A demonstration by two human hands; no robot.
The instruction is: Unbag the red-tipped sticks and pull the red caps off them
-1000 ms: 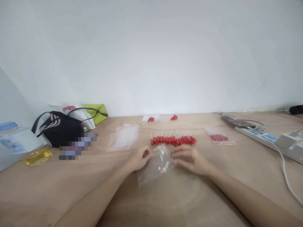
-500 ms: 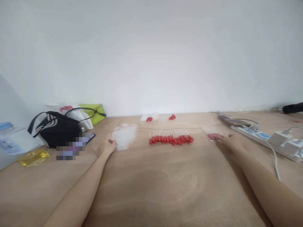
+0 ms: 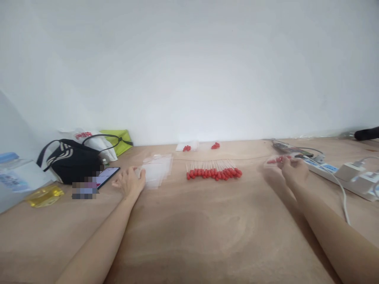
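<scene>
A row of thin sticks with red tips (image 3: 213, 172) lies across the middle of the wooden table (image 3: 189, 236). My left hand (image 3: 129, 182) rests flat on the table with its fingers spread, the thumb touching the edge of a pile of clear plastic bags (image 3: 156, 170). My right hand (image 3: 291, 169) is far out to the right, its fingers closed on a small clear bag with red-tipped sticks inside (image 3: 276, 160), just in front of the power strip (image 3: 321, 167).
A black handbag (image 3: 72, 161), a phone (image 3: 108, 175), a white plastic bag (image 3: 89, 136) and a green bag (image 3: 120, 139) sit at the back left. A yellow packet (image 3: 44, 196) and a clear box (image 3: 14, 173) lie far left. White adapters (image 3: 351, 172) and cables lie right. Small red pieces (image 3: 186, 148) lie by the wall.
Both hands left the clear bag at the table's centre. My left hand went to the bag pile; my right took hold of the filled bag and shifted it rightwards and back.
</scene>
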